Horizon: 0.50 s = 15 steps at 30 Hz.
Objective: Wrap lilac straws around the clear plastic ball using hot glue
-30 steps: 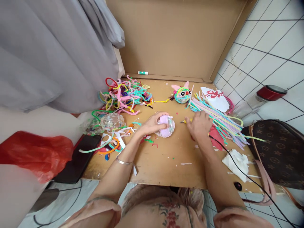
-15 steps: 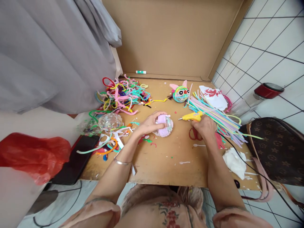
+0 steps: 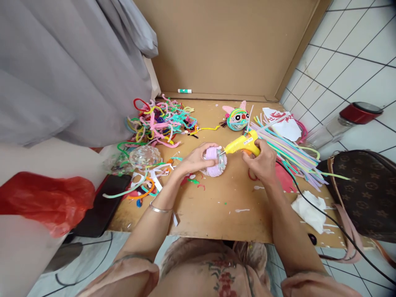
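Observation:
My left hand (image 3: pixel 199 160) is closed around a clear ball partly wrapped in lilac pipe cleaner (image 3: pixel 213 162), held just over the table. In my right hand (image 3: pixel 261 160) is a yellow hot glue gun (image 3: pixel 243 143), its metal tip at the ball's right side, where bare clear surface shows. Whether the tip touches the ball I cannot tell. Red-handled scissors (image 3: pixel 253 174) lie partly hidden beneath my right hand. Behind the glue gun sits a finished-looking ball figure (image 3: pixel 237 117) with pink ears, round eyes and a red nose.
A tangled heap of pipe cleaners (image 3: pixel 163 119) lies at the back left, near another clear ball (image 3: pixel 144 156). Straight pipe cleaners (image 3: pixel 291 154) fan out at right, beside a white tissue (image 3: pixel 309 210), a brown handbag (image 3: pixel 361 194) and a bottle (image 3: pixel 343 119). The glue gun's black cord (image 3: pixel 321 212) trails right.
My right hand has brought the glue gun left and tilted it so its tip meets or nears the ball's right side. My left hand still holds the ball in about the same place.

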Motion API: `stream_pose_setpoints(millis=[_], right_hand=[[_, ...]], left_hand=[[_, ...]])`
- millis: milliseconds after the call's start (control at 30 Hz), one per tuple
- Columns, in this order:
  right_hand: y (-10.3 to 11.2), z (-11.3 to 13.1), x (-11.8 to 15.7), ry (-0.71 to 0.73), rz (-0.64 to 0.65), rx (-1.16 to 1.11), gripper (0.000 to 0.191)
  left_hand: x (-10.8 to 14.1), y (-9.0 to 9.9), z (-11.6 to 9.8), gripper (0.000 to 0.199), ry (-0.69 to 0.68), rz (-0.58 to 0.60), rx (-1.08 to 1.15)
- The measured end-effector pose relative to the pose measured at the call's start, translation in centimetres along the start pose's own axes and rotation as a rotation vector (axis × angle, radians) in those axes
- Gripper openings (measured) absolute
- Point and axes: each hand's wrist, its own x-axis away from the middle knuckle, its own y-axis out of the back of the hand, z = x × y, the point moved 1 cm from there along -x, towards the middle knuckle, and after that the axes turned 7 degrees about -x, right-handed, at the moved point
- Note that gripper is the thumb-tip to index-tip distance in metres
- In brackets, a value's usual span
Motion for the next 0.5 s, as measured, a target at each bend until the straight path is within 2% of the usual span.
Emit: stream_pose_setpoints(millis=[500], right_hand=[[0.0,-0.28,0.13,0.071,0.007,-0.01,0.023]], left_hand=[[0.14,0.14,-0.36,0.064,0.007,0.008,0.014]])
